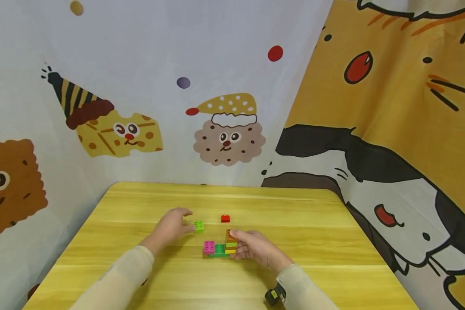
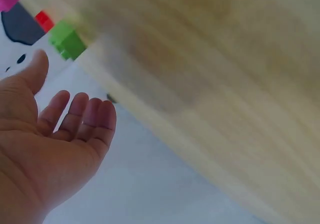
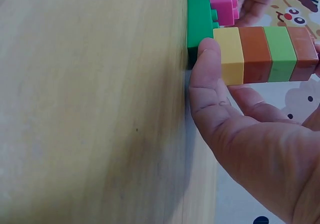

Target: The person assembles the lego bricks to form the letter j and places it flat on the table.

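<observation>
- Behind the right hand's (image 3: 255, 139) fingertip, part of the green base brick (image 3: 199, 22) is hidden.
- Beyond that grip, its wrist view's edge cuts the pink brick (image 3: 222, 4).
- Past the left hand's (image 2: 55, 149) thumb, its wrist view blurs the red brick (image 2: 44, 20).

Play space — cartoon backdrop (image 1: 139, 51), bricks (image 1: 209, 247)

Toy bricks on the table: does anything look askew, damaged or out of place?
Slightly odd: the pink brick seems to overhang the left end of the green brick instead of sitting flush. The stack looks straight.
</observation>
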Tool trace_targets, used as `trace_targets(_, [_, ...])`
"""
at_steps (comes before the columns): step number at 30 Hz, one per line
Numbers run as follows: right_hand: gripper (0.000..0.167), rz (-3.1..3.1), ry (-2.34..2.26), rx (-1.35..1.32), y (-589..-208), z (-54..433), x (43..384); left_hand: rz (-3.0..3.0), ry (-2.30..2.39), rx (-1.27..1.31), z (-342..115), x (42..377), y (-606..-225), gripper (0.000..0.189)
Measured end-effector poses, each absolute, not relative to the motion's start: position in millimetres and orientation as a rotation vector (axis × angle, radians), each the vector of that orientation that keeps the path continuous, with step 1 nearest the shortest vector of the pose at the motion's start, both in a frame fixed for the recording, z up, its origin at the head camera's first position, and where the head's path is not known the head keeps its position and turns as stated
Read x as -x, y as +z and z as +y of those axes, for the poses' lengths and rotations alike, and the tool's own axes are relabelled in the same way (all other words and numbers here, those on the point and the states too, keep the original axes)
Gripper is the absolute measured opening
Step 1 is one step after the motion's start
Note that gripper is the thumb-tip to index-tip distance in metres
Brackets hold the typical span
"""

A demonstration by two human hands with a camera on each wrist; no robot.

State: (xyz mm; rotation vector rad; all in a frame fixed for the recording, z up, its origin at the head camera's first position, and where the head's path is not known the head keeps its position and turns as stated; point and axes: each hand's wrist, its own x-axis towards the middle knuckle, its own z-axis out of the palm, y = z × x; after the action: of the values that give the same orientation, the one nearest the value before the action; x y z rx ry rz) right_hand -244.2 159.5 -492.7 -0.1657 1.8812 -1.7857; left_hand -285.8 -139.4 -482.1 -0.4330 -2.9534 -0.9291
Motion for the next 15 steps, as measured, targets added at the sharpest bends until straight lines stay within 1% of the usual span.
trace_targets(3, [0.059,1.882,-1.791,0.168,-493.3,159.7,244.8,-2.977,-0.916,0.469,-134.9,289.2,-489.3,0.062])
trace_targets(5, [0.058,1.880,-1.793,0.170,-494.1,158.9,245.2,-2.981,-0.856,0.494,-130.6,291.5,-493.2,0.063])
trace_targets(11, [0.057,1.865,-1.783,0.183,-492.9,158.0,245.2,-2.994,-0.719,0.495,-123.9,296.5,-501.7,0.048])
trace_targets(15, [0.059,1.823,-1.759,0.222,-491.3,164.2,246.0,-2.978,-0.846,0.457,-117.9,295.3,-498.8,0.042])
